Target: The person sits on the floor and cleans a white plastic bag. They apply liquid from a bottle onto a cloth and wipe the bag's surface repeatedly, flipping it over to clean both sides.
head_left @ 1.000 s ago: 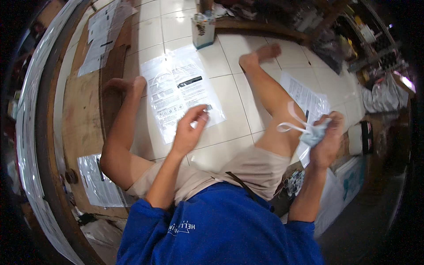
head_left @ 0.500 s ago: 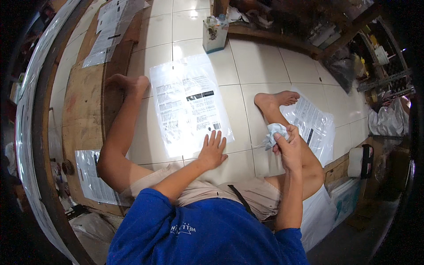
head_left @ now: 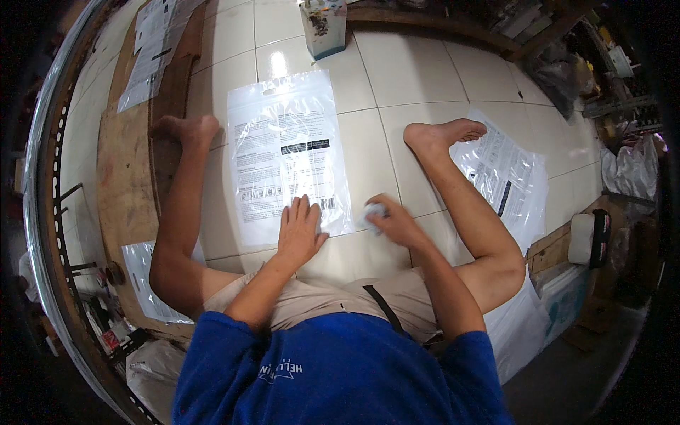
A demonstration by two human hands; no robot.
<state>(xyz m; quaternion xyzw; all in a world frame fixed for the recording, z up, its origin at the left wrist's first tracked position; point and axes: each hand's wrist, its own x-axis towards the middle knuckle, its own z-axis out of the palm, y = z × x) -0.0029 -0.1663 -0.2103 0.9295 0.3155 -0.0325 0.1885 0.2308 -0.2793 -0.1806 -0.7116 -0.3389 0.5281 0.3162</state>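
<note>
Flat on the tiled floor between my legs lies a clear-and-white plastic bag [head_left: 263, 168], printed with dark text and a black bar, a hang hole at its far end. My left hand [head_left: 300, 230] rests with spread fingers on the bag's near edge. Close to the bag's lower right corner is my right hand [head_left: 394, 221], closed around a crumpled pale blue cloth [head_left: 374, 212]. That hand is somewhat blurred by motion, and its fingers partly cover the cloth.
Another printed bag [head_left: 504, 180] lies by my right foot. More printed bags [head_left: 152, 53] lie on the wooden board [head_left: 127, 170] at left. A container with murky liquid [head_left: 324, 30] stands beyond the bag. A wooden shelf frame [head_left: 425, 27] runs along the far side.
My right hand has swung left and down with the cloth, from beside my right leg to near the bag's corner. The left hand now lies on the bag's near edge.
</note>
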